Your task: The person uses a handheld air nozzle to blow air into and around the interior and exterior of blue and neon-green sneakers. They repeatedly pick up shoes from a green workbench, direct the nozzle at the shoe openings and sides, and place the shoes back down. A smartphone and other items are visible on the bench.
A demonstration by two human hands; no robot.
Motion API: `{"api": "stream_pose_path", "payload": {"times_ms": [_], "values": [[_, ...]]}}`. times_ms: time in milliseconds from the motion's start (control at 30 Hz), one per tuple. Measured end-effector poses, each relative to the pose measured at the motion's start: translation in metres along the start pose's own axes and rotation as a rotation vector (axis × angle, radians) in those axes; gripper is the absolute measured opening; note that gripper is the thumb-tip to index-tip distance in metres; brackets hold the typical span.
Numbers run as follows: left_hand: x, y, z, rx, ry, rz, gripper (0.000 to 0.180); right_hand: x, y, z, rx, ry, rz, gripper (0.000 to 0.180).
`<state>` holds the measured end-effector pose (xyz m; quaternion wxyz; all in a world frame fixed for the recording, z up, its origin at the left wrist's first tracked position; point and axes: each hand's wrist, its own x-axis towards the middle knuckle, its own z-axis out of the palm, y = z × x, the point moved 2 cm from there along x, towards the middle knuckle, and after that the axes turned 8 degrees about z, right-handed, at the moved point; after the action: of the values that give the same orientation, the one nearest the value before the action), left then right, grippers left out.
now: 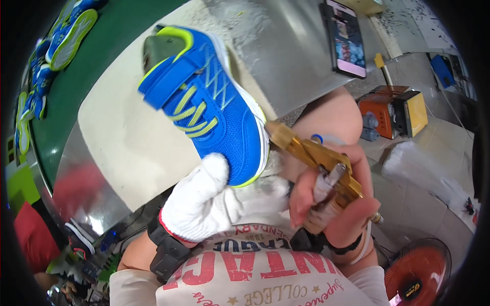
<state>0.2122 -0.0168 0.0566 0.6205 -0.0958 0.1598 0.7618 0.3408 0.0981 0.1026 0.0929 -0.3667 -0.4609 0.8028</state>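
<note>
A blue sneaker (224, 112) with lime trim, lime laces and a white sole is tilted over the cream sheet on the bench. My left hand (201, 199), in a white knit glove, grips it by the toe, with the thumb on the upper. Bare fingers of my right hand (337, 196) are wrapped round a brass-coloured spray gun (316, 155), with whitish wrapping on its handle. Its nozzle points at the sole edge by the forefoot, close to it. Whether it touches is hard to tell. A dark form fills the shoe's opening.
Under the shoe lies a cream sheet (122, 137) on a metal bench (286, 56). A phone (347, 38) rests at the right. Several matching shoes (74, 41) sit on a green belt (115, 30) to the left. An orange box (377, 115) and a fan (418, 275) stand on the right.
</note>
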Motion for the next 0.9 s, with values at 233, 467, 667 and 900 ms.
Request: {"api": "stream_pose_path", "payload": {"times_ms": [233,467,667,900], "values": [[0.061,-0.024,0.013,-0.068,-0.099,-0.246,0.061,-0.009,-0.011,-0.015,0.065,0.209,-0.103,0.083],[0.105,-0.027,0.032,-0.089,-0.097,-0.147,0.057,-0.008,-0.021,-0.037,-0.115,0.021,-0.268,0.082],[0.120,-0.017,0.047,-0.057,0.015,-0.053,0.071,0.031,-0.009,-0.039,-0.779,-0.036,-0.630,0.074],[0.126,0.002,0.039,0.162,0.213,-0.092,0.055,0.043,0.007,-0.054,-0.478,0.086,-0.568,0.077]]}}
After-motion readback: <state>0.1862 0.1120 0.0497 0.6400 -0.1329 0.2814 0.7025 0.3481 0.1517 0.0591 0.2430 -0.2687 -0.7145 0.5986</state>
